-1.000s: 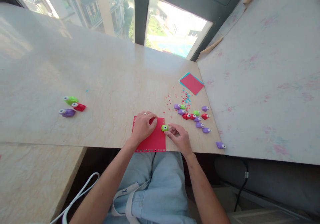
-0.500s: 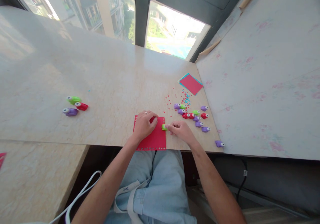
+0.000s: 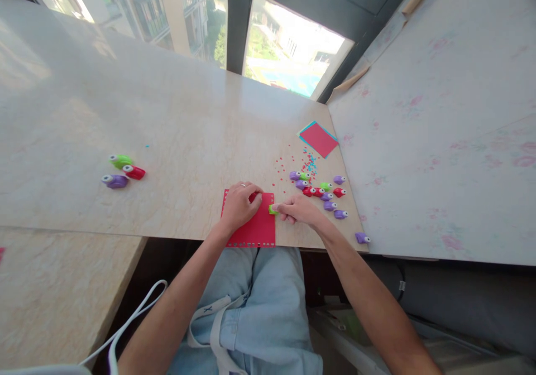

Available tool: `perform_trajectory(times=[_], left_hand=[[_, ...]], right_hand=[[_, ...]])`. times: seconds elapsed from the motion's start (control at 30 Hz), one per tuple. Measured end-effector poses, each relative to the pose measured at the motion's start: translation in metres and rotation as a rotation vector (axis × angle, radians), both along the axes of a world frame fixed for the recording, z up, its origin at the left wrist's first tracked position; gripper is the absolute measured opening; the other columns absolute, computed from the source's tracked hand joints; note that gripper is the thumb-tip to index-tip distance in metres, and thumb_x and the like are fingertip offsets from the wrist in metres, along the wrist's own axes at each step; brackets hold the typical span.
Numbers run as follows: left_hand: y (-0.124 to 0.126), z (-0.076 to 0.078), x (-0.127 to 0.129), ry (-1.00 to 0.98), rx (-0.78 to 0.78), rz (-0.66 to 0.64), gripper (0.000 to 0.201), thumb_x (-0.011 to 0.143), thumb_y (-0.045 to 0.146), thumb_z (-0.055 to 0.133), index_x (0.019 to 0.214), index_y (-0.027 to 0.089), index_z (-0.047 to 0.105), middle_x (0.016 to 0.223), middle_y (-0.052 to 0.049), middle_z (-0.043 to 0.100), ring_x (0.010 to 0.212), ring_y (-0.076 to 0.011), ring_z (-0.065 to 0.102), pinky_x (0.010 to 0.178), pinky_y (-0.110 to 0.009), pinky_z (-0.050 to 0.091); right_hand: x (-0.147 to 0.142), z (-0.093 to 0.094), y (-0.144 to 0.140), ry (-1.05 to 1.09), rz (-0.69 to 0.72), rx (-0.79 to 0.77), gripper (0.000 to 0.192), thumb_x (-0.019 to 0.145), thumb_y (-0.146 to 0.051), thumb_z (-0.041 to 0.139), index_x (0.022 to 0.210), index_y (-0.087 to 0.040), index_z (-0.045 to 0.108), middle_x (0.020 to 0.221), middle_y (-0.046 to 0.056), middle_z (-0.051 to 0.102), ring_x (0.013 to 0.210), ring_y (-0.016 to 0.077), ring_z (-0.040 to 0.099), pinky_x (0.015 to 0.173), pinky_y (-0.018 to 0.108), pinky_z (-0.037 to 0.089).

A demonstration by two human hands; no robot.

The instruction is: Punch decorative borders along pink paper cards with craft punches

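A sheet of red paper (image 3: 256,231) lies at the table's front edge, with small holes punched along its left, top and bottom borders. Resting on its upper left part, my left hand (image 3: 242,207) holds it down, fingers laid on the sheet. My right hand (image 3: 300,208) grips a small green craft punch (image 3: 272,210) at the paper's right edge, thumb on top. Whether the paper sits in the punch's slot is too small to tell. To the right of that hand lie several purple, red and green punches, among them a purple one (image 3: 340,214).
Red and blue paper bits (image 3: 309,164) are scattered behind the punches. Beyond them lies a stack of coloured paper (image 3: 319,139). Three more punches, including a red one (image 3: 134,172), stand at the left. A wallpapered wall (image 3: 439,140) bounds the right side.
The view has shifted slightly. My right thumb now lies further over the green punch, with the fingers curled closer. The left hand stays on the paper.
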State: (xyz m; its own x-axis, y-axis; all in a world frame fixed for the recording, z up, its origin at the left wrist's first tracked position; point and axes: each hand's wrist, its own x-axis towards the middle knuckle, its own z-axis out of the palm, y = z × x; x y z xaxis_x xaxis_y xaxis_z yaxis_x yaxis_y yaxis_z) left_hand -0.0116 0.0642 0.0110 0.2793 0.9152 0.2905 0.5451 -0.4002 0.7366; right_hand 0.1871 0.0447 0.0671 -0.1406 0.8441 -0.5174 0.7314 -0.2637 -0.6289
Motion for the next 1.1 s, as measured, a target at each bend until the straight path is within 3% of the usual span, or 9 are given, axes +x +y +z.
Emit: perform_trajectory(times=[0.53, 0.8, 1.1], left_hand=[[-0.0007, 0.0017, -0.0011, 0.022, 0.005, -0.009, 0.013, 0.085, 0.017, 0.056, 0.085, 0.019, 0.068, 0.087, -0.006, 0.071, 0.086, -0.0209, 0.062, 0.083, -0.036, 0.045], [0.0002, -0.0020, -0.0007, 0.023, 0.007, -0.006, 0.013, 0.085, 0.016, 0.057, 0.084, 0.019, 0.069, 0.085, -0.005, 0.071, 0.084, -0.0198, 0.062, 0.085, -0.035, 0.045], [0.0002, -0.0020, -0.0020, -0.006, 0.034, -0.018, 0.014, 0.084, 0.014, 0.056, 0.083, 0.019, 0.069, 0.085, -0.004, 0.071, 0.083, -0.0195, 0.062, 0.081, -0.034, 0.044]], right_hand=[[0.0081, -0.0068, 0.0056, -0.056, 0.066, -0.044, 0.051, 0.082, -0.057, 0.059, 0.048, -0.019, 0.057, 0.036, -0.003, 0.045, 0.035, 0.0087, 0.038, 0.045, 0.025, 0.030], [0.0037, 0.0011, 0.0078, -0.136, 0.100, -0.081, 0.052, 0.084, -0.057, 0.058, 0.051, -0.018, 0.055, 0.038, -0.004, 0.044, 0.037, 0.0081, 0.039, 0.044, 0.023, 0.029], [0.0061, -0.0036, 0.0062, -0.104, 0.060, -0.074, 0.053, 0.082, -0.061, 0.060, 0.050, -0.019, 0.053, 0.037, -0.004, 0.043, 0.036, 0.0084, 0.037, 0.043, 0.024, 0.027]])
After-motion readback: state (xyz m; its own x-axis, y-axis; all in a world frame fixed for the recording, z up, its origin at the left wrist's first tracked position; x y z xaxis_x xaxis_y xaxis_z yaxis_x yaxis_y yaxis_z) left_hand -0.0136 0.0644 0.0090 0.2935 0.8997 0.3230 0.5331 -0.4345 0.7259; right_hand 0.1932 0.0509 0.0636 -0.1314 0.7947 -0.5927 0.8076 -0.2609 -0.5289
